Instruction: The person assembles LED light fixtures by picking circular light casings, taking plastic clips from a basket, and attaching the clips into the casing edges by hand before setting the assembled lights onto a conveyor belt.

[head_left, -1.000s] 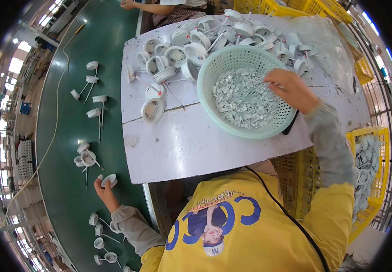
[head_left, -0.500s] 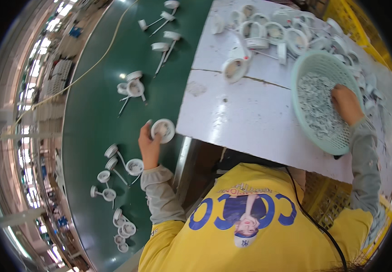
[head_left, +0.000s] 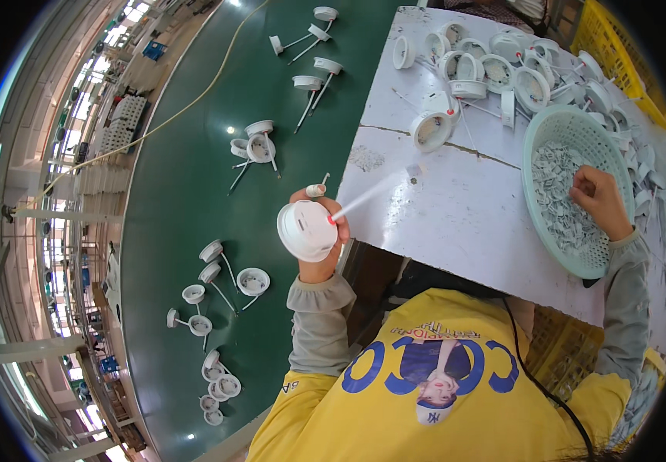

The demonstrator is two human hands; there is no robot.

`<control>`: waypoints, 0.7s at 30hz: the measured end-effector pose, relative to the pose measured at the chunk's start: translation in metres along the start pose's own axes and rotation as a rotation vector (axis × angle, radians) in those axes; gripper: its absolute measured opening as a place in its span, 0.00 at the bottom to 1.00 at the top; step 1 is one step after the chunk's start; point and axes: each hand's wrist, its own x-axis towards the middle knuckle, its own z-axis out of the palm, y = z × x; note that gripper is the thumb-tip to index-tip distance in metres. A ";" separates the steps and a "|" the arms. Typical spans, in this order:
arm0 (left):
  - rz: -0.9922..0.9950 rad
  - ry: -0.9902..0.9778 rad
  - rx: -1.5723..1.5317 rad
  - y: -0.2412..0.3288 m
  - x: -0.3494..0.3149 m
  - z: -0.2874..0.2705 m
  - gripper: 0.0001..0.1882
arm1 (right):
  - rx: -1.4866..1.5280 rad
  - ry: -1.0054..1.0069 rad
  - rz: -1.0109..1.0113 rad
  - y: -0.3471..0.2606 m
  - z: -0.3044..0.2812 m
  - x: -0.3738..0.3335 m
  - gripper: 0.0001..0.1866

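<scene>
My left hand [head_left: 322, 268] grips a round white plastic housing [head_left: 304, 228] above the green belt, its closed back facing up. From a red spot on its edge a white lead juts out to the right, smeared by motion. A small white piece [head_left: 315, 190] shows at the fingertips of the same hand. On the right, my right hand [head_left: 602, 203] is closed with its fingertips together, over a pale green plastic basket [head_left: 534, 214]. Many small whitish pieces [head_left: 560, 185] fill the basket. Whatever those fingers may pinch is hidden.
Round white housings with leads [head_left: 252, 282] lie in groups along the green belt [head_left: 171, 208]. More housings [head_left: 497, 73] are heaped on the white tabletop [head_left: 456, 208] behind and right of the basket. A yellow crate [head_left: 618, 69] stands at the far right.
My left hand has lifted and turned the housing from open side up to back up, with its lead swinging right. My right hand stays at the basket, its fingers slightly raised from the pieces.
</scene>
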 end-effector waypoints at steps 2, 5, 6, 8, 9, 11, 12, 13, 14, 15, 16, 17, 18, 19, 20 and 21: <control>-0.058 -0.089 -0.215 -0.008 -0.002 0.005 0.19 | -0.102 0.002 0.002 -0.009 0.002 -0.001 0.07; -0.109 -0.111 -0.247 -0.020 -0.003 0.016 0.16 | -0.109 0.142 -0.127 -0.019 0.013 -0.001 0.07; -0.143 -0.127 -0.270 -0.023 -0.003 0.020 0.16 | -0.159 0.100 -0.156 -0.021 0.015 -0.002 0.08; -0.144 -0.158 -0.272 -0.029 -0.004 0.026 0.16 | -0.219 0.060 -0.172 -0.016 0.015 -0.001 0.08; -0.120 -0.176 -0.226 -0.033 -0.004 0.030 0.15 | -0.347 -0.027 -0.169 -0.010 0.012 0.002 0.09; -0.104 -0.202 -0.205 -0.035 -0.006 0.039 0.15 | -0.471 -0.103 -0.166 -0.008 0.010 0.002 0.08; -0.166 -0.128 -0.116 -0.030 -0.007 0.045 0.14 | -0.489 -0.103 -0.145 -0.011 0.011 0.002 0.08; -0.231 -0.059 -0.028 -0.028 -0.009 0.049 0.13 | -0.464 -0.050 -0.203 -0.011 0.013 0.001 0.07; -0.316 -0.020 -0.084 -0.030 -0.011 0.050 0.12 | -0.440 0.003 -0.261 -0.011 0.012 0.000 0.06; -0.312 -0.031 -0.024 -0.029 -0.011 0.054 0.11 | -0.458 0.006 -0.240 -0.011 0.011 0.000 0.06; -0.306 -0.043 0.037 -0.030 -0.011 0.058 0.10 | -0.364 -0.037 -0.181 -0.011 0.009 0.002 0.06; -0.288 -0.077 -0.032 -0.034 -0.012 0.061 0.11 | -0.267 -0.077 -0.123 -0.012 0.007 0.001 0.06; -0.294 -0.087 -0.048 -0.037 -0.012 0.067 0.11 | -0.280 -0.071 -0.109 -0.015 0.007 -0.001 0.06; -0.315 -0.066 -0.044 -0.036 -0.012 0.074 0.14 | -0.149 -0.076 -0.071 -0.017 0.006 -0.002 0.06; -0.337 -0.045 -0.037 -0.034 -0.012 0.081 0.17 | -0.017 -0.079 -0.035 -0.018 0.005 -0.004 0.06; -0.397 -0.005 -0.043 -0.030 -0.013 0.089 0.22 | -0.028 -0.074 -0.026 -0.017 0.004 -0.007 0.06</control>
